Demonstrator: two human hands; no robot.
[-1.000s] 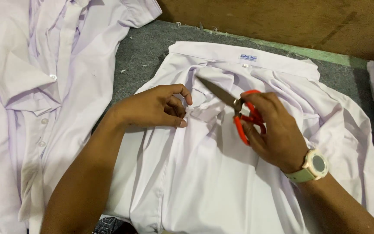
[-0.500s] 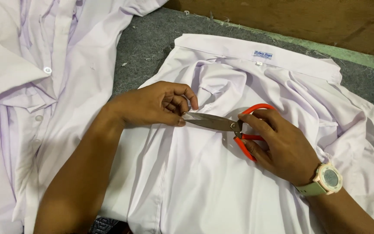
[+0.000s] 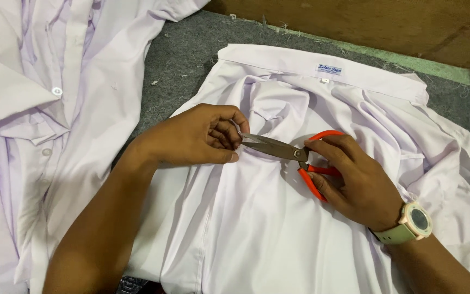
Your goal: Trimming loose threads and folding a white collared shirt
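Observation:
A white shirt [image 3: 278,228] lies spread on the grey felt surface [image 3: 180,71], collar at the far side with a small label. My left hand [image 3: 197,136] pinches a bit of the shirt's fabric near the chest, fingers curled. My right hand [image 3: 349,179], with a pale green watch on the wrist, holds orange-handled scissors [image 3: 286,152]. The steel blades point left and their tips touch the spot that my left fingers pinch.
Another white shirt [image 3: 44,109] with buttons lies crumpled at the left. A brown board [image 3: 382,22] with a green strip runs along the far edge of the felt. Loose thread bits dot the felt near the collar.
The scissors swung from pointing up-left to lying level, and the tips have reached my left fingers. My left hand stays pinched on the fabric.

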